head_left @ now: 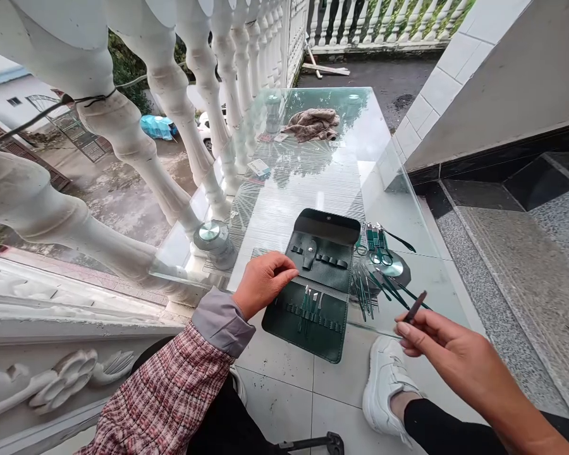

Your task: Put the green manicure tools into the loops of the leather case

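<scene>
A dark green tool case [320,284] lies open on a glass table [322,164], with a few small tools slotted in its lower half. My left hand [262,281] rests on the case's left edge, fingers curled against it. My right hand [443,344] hovers to the right of the case and pinches a thin dark tool [415,306] between thumb and fingers. Several green-handled tools [379,272], scissors among them, lie loose on the glass right of the case.
A white balustrade [180,120] runs along the left. A crumpled brown cloth [313,123] lies at the table's far end. A tiled wall and dark stone steps [502,189] rise on the right. My white shoe [384,385] shows under the glass.
</scene>
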Demonstrator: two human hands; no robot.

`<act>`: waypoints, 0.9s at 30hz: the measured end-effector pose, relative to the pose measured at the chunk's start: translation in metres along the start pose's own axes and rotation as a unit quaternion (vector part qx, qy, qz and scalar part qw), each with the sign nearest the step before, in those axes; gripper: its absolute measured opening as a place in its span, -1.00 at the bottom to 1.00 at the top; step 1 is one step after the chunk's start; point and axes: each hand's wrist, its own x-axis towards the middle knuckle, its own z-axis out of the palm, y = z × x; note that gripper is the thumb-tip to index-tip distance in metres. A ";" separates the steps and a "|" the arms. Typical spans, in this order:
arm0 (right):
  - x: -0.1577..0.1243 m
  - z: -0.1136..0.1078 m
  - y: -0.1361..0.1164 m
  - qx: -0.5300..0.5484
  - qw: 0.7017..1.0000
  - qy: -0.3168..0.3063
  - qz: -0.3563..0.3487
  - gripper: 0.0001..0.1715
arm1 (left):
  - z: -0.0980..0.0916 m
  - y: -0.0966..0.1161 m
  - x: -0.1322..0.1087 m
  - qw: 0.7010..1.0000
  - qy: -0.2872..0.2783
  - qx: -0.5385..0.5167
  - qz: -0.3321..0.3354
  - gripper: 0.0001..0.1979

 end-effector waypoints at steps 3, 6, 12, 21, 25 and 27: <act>0.005 0.010 -0.023 0.127 0.991 -0.019 0.023 -0.64 | 0.003 0.005 -0.001 0.999 -0.024 -0.016 0.020 -0.94; 0.012 0.028 -0.041 0.193 0.981 -0.018 0.004 -0.67 | 0.006 0.011 -0.003 0.995 -0.068 -0.049 0.052 -0.95; 0.018 0.063 -0.068 0.287 0.952 -0.105 -0.022 -0.62 | 0.010 0.018 -0.006 0.982 -0.150 -0.073 0.091 -0.82; 0.022 0.075 -0.079 0.347 0.935 -0.068 -0.005 -0.74 | 0.005 0.017 -0.011 0.985 -0.098 -0.115 0.083 -0.71; 0.027 0.061 -0.080 0.405 0.913 -0.042 0.002 -0.76 | 0.004 0.020 -0.011 0.986 -0.100 -0.102 0.089 -0.73; 0.029 0.055 -0.081 0.416 0.908 -0.042 0.007 -0.76 | 0.005 0.021 -0.011 0.984 -0.118 -0.085 0.103 -0.73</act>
